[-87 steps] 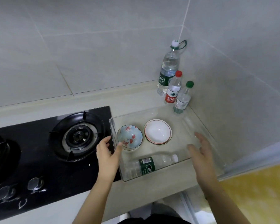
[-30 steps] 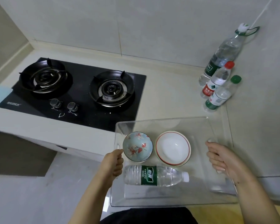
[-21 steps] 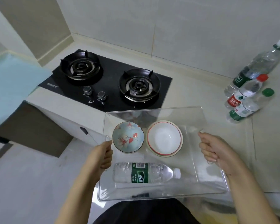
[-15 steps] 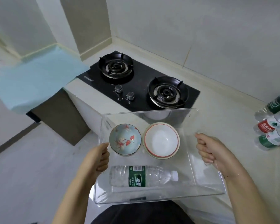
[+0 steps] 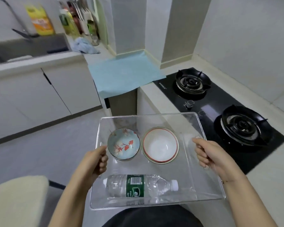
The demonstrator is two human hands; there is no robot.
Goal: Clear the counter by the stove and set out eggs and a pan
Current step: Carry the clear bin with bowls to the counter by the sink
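I carry a clear plastic tray (image 5: 154, 116) in the air in front of my body, off the counter. My left hand (image 5: 95, 161) grips its left rim and my right hand (image 5: 208, 154) grips its right rim. Inside stand a blue floral bowl (image 5: 123, 144) and a white bowl with a red rim (image 5: 160, 145), side by side. A water bottle with a green label (image 5: 138, 185) lies on its side near the tray's front wall. No eggs or pan are in view.
The black two-burner gas stove (image 5: 220, 102) sits on the counter to my right. A light blue sheet (image 5: 125, 74) covers a lower surface ahead. Further left are a sink (image 5: 23, 48), bottles and a blue cloth (image 5: 84, 45). A cream cushion (image 5: 15, 199) is at lower left.
I gripped the tray by both rims, lifted it off the counter beside the stove and turned left with it. The three upright bottles in the corner have left the view.
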